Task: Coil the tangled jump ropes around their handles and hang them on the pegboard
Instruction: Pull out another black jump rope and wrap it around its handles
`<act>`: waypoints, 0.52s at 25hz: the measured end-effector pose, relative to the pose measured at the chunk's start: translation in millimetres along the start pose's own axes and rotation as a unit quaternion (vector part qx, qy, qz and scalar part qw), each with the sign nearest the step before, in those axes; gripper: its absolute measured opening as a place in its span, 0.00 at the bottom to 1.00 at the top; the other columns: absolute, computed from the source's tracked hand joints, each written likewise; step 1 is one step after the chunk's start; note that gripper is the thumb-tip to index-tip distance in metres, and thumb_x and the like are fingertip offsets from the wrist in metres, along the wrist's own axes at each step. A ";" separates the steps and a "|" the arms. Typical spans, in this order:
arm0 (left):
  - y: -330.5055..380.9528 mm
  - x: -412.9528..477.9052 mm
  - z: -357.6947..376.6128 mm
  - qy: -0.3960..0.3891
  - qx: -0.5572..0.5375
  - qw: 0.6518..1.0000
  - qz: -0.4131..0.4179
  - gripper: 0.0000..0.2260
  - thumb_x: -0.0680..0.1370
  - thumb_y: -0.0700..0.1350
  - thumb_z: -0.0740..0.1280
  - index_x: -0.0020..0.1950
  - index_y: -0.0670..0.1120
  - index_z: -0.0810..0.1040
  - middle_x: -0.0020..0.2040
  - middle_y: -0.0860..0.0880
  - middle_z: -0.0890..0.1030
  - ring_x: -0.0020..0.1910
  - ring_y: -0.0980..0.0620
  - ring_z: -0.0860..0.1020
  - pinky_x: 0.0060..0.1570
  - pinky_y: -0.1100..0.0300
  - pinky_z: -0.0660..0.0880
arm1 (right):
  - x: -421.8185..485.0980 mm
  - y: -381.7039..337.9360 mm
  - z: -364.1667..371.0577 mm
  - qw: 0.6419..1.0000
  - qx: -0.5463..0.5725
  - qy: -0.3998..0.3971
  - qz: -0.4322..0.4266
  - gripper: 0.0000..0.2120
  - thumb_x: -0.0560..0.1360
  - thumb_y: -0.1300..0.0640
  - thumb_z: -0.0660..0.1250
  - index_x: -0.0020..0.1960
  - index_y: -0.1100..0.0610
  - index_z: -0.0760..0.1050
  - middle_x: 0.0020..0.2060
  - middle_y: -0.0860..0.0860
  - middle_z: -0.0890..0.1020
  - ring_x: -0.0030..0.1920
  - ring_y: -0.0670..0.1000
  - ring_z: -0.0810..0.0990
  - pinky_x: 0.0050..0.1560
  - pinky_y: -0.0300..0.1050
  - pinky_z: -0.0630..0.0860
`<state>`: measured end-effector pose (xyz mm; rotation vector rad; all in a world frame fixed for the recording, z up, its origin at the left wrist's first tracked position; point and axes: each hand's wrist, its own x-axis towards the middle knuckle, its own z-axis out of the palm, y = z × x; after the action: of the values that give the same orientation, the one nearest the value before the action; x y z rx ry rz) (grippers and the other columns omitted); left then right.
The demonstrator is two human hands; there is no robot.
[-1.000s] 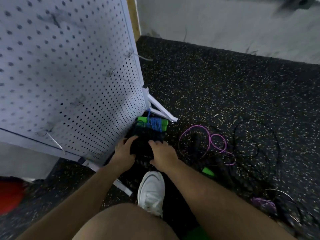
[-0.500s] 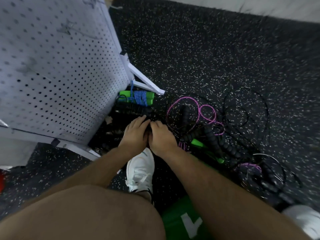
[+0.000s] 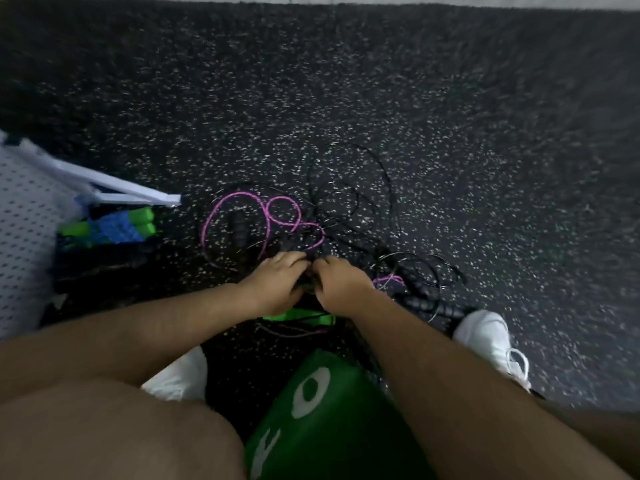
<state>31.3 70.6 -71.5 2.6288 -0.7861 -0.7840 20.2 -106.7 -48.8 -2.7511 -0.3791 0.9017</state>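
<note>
The speckled black floor (image 3: 450, 133) filled the frame. The white pegboard (image 3: 24, 230) stood at the left edge, well left of the rope tangle (image 3: 332, 216). A green garment (image 3: 329, 420) lay below the tangle, with a white shoe (image 3: 491, 337) to the tangle's lower right. A coiled blue rope on green handles (image 3: 114, 226) lay left of the tangle, beside the pegboard's foot. A pink rope (image 3: 242, 209) looped through the tangle's left part. The left hand (image 3: 277, 285) and right hand (image 3: 337, 285) met at the tangle's near edge, fingers curled onto dark cord; the exact pinch could not be told.
</note>
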 end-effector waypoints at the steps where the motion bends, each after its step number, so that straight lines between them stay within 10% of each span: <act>1: 5.9 12.4 1.9 -0.018 0.015 1.000 0.014 0.29 0.82 0.50 0.63 0.80 0.46 0.60 0.80 0.46 0.58 0.78 0.44 0.57 0.75 0.50 0.57 | -3.7 11.9 2.6 1.000 0.003 -0.008 0.025 0.20 0.80 0.53 0.61 0.70 0.57 0.67 0.64 0.57 0.71 0.66 0.60 0.70 0.61 0.55 0.73; 6: 30.5 55.6 31.6 -0.094 0.099 0.989 0.056 0.31 0.81 0.55 0.64 0.81 0.48 0.59 0.79 0.50 0.63 0.78 0.48 0.58 0.76 0.48 0.53 | -21.7 40.5 37.0 0.993 -0.028 -0.078 0.088 0.25 0.78 0.52 0.64 0.73 0.56 0.66 0.70 0.55 0.67 0.71 0.59 0.64 0.66 0.56 0.68; 13: 62.1 70.5 48.1 -0.104 0.171 0.977 0.080 0.14 0.81 0.51 0.62 0.64 0.49 0.77 0.60 0.48 0.73 0.64 0.45 0.70 0.68 0.51 0.61 | -38.9 49.8 61.9 0.972 0.144 0.023 0.185 0.20 0.76 0.56 0.66 0.66 0.54 0.69 0.70 0.56 0.63 0.66 0.61 0.70 0.63 0.58 0.74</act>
<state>27.2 -25.7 -114.4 2.7548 -1.2769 -0.9626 -38.8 -157.7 -90.5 -2.6023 0.2645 0.8887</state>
